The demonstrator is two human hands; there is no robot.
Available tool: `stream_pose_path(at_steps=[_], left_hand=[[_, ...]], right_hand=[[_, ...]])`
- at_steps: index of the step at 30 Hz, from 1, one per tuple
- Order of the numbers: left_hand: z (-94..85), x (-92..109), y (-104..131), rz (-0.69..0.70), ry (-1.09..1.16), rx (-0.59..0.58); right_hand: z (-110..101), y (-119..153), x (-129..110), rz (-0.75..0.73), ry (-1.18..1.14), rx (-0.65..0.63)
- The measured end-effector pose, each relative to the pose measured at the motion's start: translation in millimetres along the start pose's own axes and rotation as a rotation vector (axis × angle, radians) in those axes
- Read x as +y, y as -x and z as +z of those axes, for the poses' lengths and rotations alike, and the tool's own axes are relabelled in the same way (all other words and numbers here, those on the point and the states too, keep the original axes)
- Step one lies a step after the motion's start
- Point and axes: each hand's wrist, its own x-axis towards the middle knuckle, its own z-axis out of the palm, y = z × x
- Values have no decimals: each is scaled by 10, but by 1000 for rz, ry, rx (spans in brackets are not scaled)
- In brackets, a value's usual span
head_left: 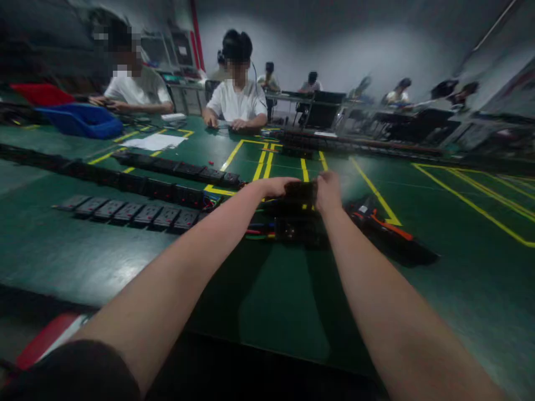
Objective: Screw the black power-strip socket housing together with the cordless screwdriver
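Both my arms stretch forward over a green table. My left hand [281, 186] grips the left end of a dark block-shaped part [300, 192], and my right hand [328, 189] holds its right end. The part is too dark and blurred to make out in detail. Just below it lies a black module [292, 229] with coloured wires on its left side. A row of black socket-like modules [129, 213] extends to the left. To the right of my right hand rests a black and orange tool [387, 231].
Long black strips [104, 181] run across the table's left half. Farther back are white paper [154, 141], a blue bin [81, 120] and a red bin [42, 94]. A person in a white shirt [237, 103] sits opposite, another at the left. Yellow tape marks the green tabletop [460, 223].
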Motion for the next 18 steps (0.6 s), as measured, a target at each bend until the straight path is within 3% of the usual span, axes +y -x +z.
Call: stream_pose_path(at_steps=[9, 18], left_hand=[[22, -85, -93, 15, -41, 21], [38, 27, -78, -11, -66, 27]], right_hand=[[11, -6, 1, -9, 48, -46], [5, 15, -74, -37, 204, -88]])
